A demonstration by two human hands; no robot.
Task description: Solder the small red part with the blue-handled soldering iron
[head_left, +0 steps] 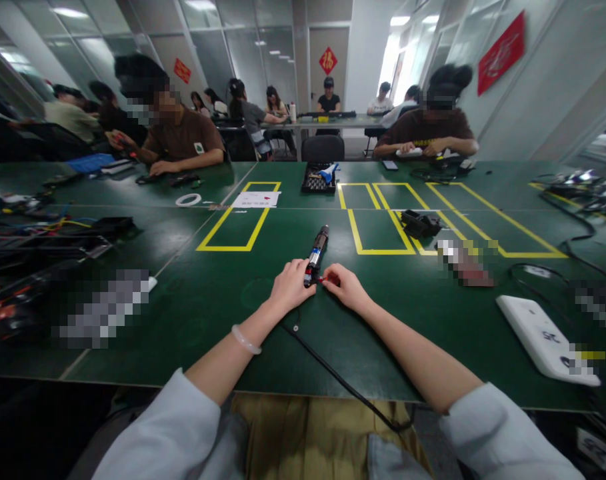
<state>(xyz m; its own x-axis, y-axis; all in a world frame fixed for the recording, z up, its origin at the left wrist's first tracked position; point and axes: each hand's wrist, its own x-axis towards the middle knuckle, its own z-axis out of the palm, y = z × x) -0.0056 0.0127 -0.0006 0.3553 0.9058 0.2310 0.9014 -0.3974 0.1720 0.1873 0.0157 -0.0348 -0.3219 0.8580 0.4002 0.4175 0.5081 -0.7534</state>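
Note:
On the green table, my left hand (pixel 289 288) is closed around the rear end of what looks like an electric screwdriver (pixel 319 248), its silver motor and inner parts exposed. The dark nose of the tool points away from me. Close by on the right, my right hand (pixel 347 287) pinches a small red piece (pixel 323 280) against the tool's rear end; whether it is a wire or a part is too small to tell. A black cable (pixel 333 373) runs from under my left wrist over the table's front edge. My fingers hide part of the tool's rear.
A bit case with a blue-handled tool (pixel 319 179) stands ahead. A black part (pixel 421 225) and a white power bank (pixel 545 340) lie to the right. Wires and black frames (pixel 57 243) crowd the left. Yellow tape outlines (pixel 225 249) mark the table. Two people sit opposite.

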